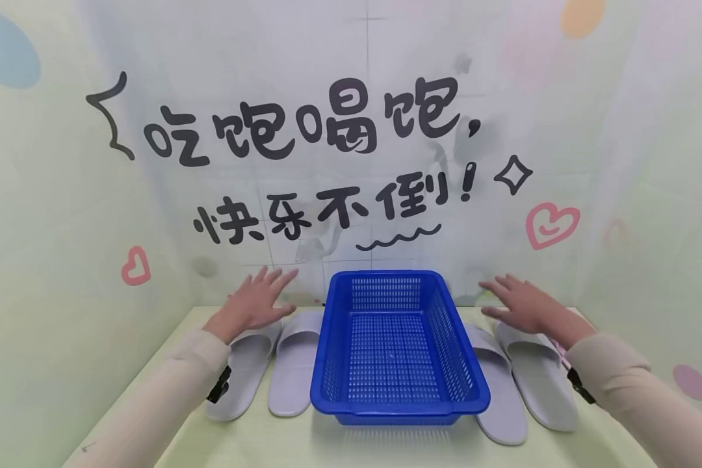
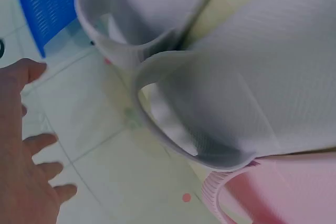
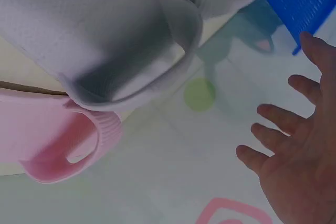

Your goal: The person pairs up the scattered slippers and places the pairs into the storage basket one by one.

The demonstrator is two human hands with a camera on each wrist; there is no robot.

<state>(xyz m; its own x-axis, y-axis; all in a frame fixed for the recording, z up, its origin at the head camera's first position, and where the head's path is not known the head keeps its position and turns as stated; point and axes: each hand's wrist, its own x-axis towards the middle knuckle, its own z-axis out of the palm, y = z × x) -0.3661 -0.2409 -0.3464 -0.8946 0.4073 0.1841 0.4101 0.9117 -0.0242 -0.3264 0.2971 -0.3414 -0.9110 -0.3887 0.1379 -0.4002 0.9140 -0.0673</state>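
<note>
My left hand [image 1: 257,302] hovers above a grey slipper [image 1: 242,377], fingers spread and holding nothing. Another grey slipper [image 1: 292,380] lies between that one and a blue plastic basket [image 1: 400,408]. On the other side, my right hand [image 1: 520,307] is also spread in the air, over the toe ends of two grey slippers [image 1: 500,403]. Both wrist views show the fingers apart from the slippers and the basket. A pink slipper [image 2: 299,187] lies beside the grey ones in the left wrist view, and a pink slipper [image 3: 37,129] shows in the right.
The pale table [image 1: 257,445] meets a wall sheet [image 1: 304,58] printed with large dark characters and hearts. Side panels [image 1: 52,273] stand to the left and right. The basket's slotted floor shows from above.
</note>
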